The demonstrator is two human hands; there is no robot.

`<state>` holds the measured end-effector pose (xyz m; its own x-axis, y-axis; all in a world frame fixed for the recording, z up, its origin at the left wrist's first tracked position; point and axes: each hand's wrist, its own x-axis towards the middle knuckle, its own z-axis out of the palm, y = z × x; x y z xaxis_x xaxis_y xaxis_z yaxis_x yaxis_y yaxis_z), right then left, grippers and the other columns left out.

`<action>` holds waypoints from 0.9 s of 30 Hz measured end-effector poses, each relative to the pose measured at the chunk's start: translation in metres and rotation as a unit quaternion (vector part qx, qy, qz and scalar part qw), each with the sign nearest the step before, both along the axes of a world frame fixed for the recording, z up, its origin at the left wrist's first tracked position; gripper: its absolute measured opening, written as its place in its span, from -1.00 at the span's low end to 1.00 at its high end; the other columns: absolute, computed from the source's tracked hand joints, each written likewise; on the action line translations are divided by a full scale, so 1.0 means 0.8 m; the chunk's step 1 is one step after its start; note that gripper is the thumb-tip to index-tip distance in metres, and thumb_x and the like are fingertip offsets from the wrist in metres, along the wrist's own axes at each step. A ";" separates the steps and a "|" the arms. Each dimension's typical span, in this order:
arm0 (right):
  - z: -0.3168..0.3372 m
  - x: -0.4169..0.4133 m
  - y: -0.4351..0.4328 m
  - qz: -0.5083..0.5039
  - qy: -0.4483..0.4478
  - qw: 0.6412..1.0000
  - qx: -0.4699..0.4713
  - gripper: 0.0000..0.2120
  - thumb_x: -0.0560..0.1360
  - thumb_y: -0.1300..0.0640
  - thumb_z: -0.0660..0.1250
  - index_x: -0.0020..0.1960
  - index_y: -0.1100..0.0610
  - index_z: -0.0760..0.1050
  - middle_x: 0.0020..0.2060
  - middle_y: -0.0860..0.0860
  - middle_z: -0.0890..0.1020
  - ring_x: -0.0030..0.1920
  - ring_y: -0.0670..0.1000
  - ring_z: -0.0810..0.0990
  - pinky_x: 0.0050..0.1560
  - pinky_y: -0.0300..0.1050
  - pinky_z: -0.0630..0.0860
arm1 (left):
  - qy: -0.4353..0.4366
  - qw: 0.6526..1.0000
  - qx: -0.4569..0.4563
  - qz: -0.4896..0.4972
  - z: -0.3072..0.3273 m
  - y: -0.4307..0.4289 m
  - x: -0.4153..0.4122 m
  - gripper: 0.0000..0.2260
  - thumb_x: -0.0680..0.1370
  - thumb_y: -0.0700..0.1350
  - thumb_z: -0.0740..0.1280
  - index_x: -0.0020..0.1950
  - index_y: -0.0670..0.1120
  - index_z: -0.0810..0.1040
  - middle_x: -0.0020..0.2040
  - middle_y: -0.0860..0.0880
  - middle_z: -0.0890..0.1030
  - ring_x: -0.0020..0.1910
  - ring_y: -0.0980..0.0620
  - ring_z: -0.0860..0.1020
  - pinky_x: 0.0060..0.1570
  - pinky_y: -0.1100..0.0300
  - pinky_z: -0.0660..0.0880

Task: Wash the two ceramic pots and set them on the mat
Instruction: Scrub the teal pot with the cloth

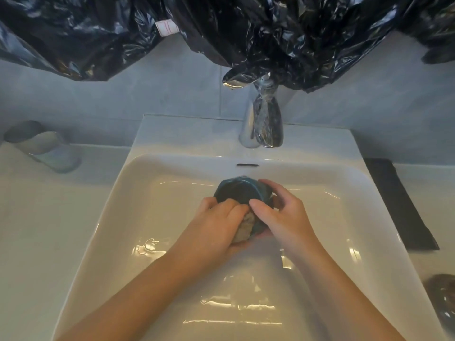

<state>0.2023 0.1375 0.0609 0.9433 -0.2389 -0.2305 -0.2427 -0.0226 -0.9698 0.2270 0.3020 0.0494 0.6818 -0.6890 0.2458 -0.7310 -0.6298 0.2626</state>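
Note:
A dark teal ceramic pot (240,190) with a rough beige lower part lies tilted over the middle of the white sink (152,173), its mouth facing away from me. My left hand (216,225) grips the pot from the left and below. My right hand (280,215) grips it from the right, with the thumb across its side. A dark mat (403,207) lies on the counter to the right of the sink. At the lower right edge sits a dark round object (443,299), blurred; I cannot tell whether it is the second pot.
A chrome faucet (261,124) stands behind the basin, partly wrapped in black plastic. Black plastic sheeting (246,28) hangs over the wall above. A grey cup holder (41,146) stands on the left counter. The basin floor looks wet.

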 end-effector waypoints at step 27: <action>-0.012 -0.002 0.009 0.036 0.094 0.923 0.372 -0.44 0.38 -0.17 0.40 0.30 0.08 0.54 0.14 0.19 0.66 0.30 0.30 0.54 0.21 0.20 0.50 | 0.344 0.906 -0.245 -0.008 0.011 -0.010 -0.019 -0.71 0.49 -0.01 0.37 0.17 0.00 0.41 0.01 0.09 0.54 -0.06 0.21 0.51 -0.10 0.36 0.42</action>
<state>0.2003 0.1444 0.0513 0.8771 0.1132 -0.4667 -0.4322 0.6099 -0.6643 0.2122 0.2943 0.0581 0.7813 -0.6225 0.0457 -0.2961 -0.3052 0.9051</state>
